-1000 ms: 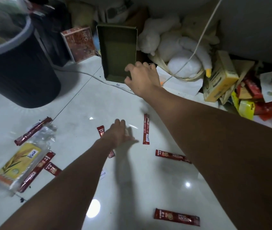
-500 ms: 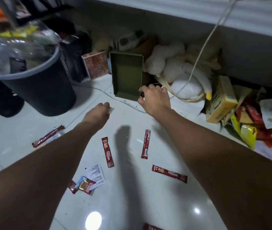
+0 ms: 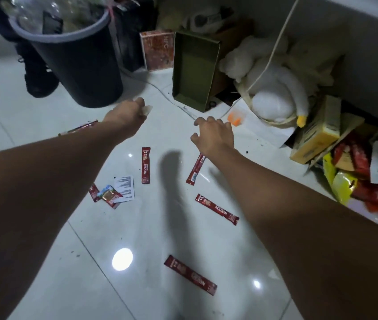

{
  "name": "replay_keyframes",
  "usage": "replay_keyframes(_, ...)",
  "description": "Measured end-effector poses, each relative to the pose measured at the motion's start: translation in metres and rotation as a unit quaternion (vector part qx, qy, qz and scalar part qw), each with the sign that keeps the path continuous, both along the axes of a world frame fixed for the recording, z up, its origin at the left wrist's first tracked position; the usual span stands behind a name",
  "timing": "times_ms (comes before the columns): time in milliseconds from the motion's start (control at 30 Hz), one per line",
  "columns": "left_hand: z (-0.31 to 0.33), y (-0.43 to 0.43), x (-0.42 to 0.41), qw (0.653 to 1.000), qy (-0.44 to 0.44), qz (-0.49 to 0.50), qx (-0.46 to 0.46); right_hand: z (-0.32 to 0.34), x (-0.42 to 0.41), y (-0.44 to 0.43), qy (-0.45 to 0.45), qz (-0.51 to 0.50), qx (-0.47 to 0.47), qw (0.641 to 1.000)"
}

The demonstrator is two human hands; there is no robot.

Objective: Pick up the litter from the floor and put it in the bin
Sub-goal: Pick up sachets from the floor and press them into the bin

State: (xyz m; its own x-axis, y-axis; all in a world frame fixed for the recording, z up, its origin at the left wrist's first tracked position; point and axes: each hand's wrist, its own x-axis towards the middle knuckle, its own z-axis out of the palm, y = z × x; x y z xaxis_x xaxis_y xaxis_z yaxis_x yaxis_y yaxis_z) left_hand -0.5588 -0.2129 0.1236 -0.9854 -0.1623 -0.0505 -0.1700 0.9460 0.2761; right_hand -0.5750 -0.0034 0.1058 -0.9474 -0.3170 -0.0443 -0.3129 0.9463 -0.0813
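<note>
A small pale scrap of litter (image 3: pixel 146 109) was pinched in the fingertips of the left hand (image 3: pixel 125 114), which was clenched around it above the white tiled floor (image 3: pixel 45 262). Just beyond that hand and a little to its left stood the dark bin (image 3: pixel 79 72) with a grey rim, already heaped with clear plastic; the scrap was near the bin's base, outside it and below its rim.

The right hand (image 3: pixel 213 135) hung to the right of the left one, apart from it, fingers loosely curled and thumb spread, grasping nothing. One red sachet (image 3: pixel 195 169) lay under its wrist, partly hidden. A second red sachet (image 3: pixel 145 165) lay between the two forearms, a third (image 3: pixel 217 209) nearer the person, beside the right forearm, and a fourth (image 3: pixel 190 274) nearer still. Another sachet (image 3: pixel 78 128) showed from behind the left forearm. Beside that forearm lay a cluster of small wrappers (image 3: pixel 108 195) on a paper slip (image 3: pixel 125 185).

Past the right hand a green box (image 3: pixel 195 70) leaned upright, with an orange object (image 3: pixel 236 117) just right of the fingers and a white plush toy (image 3: pixel 273 93) farther right.
</note>
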Motion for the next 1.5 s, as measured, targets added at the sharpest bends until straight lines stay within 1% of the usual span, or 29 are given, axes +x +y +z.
replay_keyframes(100,-0.016,0.008,0.007,1.0,-0.008,-0.008,0.008,-0.015,0.013,0.011,-0.016,-0.011,0.016,1.0)
replay_keyframes(233,-0.033,0.011,0.008,0.999,0.005,-0.036,0.0,-0.037,0.02,0.015,-0.026,-0.033,0.021,0.999)
replay_keyframes(333,-0.04,0.008,0.008,0.999,0.013,-0.031,0.003,-0.049,0.023,0.016,-0.033,-0.048,0.016,0.998)
replay_keyframes(433,-0.048,0.011,0.015,0.999,0.001,-0.03,-0.016,-0.063,0.038,0.016,-0.058,-0.058,0.027,0.996)
replay_keyframes(567,-0.067,0.017,0.016,0.999,0.002,-0.035,-0.001,-0.078,0.043,0.014,-0.052,-0.064,0.017,0.996)
replay_keyframes(700,-0.087,0.019,0.014,0.999,0.002,-0.035,0.012,-0.1,0.047,0.019,-0.053,-0.061,0.037,0.996)
replay_keyframes(967,-0.113,0.017,0.014,1.0,0.009,-0.023,0.01,-0.137,0.063,0.035,-0.136,-0.073,0.036,0.987)
replay_keyframes(1167,-0.117,0.018,0.014,1.0,0.011,-0.023,-0.004,-0.145,0.081,0.033,-0.189,-0.087,0.062,0.976)
replay_keyframes(1267,-0.116,0.014,0.012,1.0,0.009,-0.021,-0.011,-0.149,0.09,0.037,-0.176,-0.093,0.089,0.976)
replay_keyframes(1367,-0.113,0.013,0.011,1.0,0.01,-0.017,-0.018,-0.155,0.094,0.04,-0.172,-0.087,0.09,0.977)
replay_keyframes(1500,-0.106,0.015,0.014,0.999,0.018,-0.019,-0.021,-0.154,0.096,0.04,-0.197,-0.079,0.069,0.975)
